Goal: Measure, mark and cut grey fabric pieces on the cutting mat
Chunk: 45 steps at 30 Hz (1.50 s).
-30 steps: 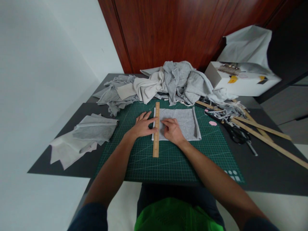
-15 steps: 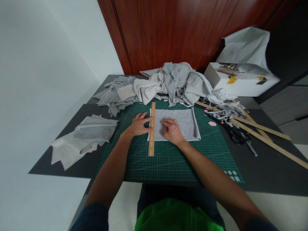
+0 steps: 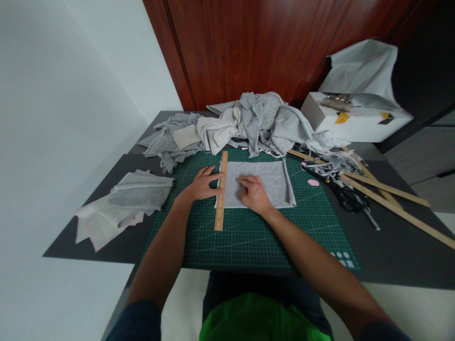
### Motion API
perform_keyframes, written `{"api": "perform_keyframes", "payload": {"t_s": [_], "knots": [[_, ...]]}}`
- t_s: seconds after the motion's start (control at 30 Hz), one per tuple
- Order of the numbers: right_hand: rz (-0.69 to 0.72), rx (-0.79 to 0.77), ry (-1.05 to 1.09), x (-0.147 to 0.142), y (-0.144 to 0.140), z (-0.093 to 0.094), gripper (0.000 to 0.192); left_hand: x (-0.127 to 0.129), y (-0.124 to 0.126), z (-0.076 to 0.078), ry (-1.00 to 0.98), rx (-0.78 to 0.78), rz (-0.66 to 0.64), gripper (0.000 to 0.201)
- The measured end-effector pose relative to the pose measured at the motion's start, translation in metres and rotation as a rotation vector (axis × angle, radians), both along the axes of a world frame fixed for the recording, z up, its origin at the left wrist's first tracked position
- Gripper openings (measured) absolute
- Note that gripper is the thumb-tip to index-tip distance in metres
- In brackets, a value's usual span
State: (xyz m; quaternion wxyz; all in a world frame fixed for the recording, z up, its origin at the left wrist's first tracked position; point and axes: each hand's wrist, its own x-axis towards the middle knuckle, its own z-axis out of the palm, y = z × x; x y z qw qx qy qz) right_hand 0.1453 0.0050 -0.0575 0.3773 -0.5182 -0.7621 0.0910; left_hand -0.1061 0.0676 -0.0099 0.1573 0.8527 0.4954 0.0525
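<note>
- Here the left hand (image 3: 201, 186) lies flat with fingers spread, its grip wide and closed on nothing, fingertips pressing the wooden ruler (image 3: 221, 190).
- The ruler runs lengthwise along the left edge of the grey fabric square (image 3: 265, 182), touching it.
- The right hand (image 3: 254, 193) rests palm down on the fabric just beside the ruler, fingers loosely extended, clasping nothing.
- Fabric and ruler both lie on the green cutting mat (image 3: 249, 237), which sits on the dark worktop (image 3: 398, 251).
- Scissors (image 3: 350, 196) lie well apart, to the right.
</note>
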Motion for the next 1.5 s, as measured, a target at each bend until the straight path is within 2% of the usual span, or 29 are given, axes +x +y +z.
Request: {"api": "perform_keyframes", "payload": {"t_s": [0.57,0.7,1.03,1.5], "knots": [[0.000,0.019,-0.001,0.002,0.000,-0.001,0.049,-0.004,0.002,0.000,-0.046,-0.013,-0.038,0.080],[0.010,-0.014,-0.002,0.002,-0.001,0.000,0.049,-0.003,0.000,0.001,-0.036,-0.024,-0.022,0.080],[-0.003,0.023,0.009,0.002,-0.002,0.000,0.050,0.002,-0.006,0.001,-0.018,0.017,-0.005,0.076],[0.004,0.029,0.010,0.001,-0.002,0.001,0.049,0.006,-0.012,0.006,0.025,-0.029,0.019,0.078]]}}
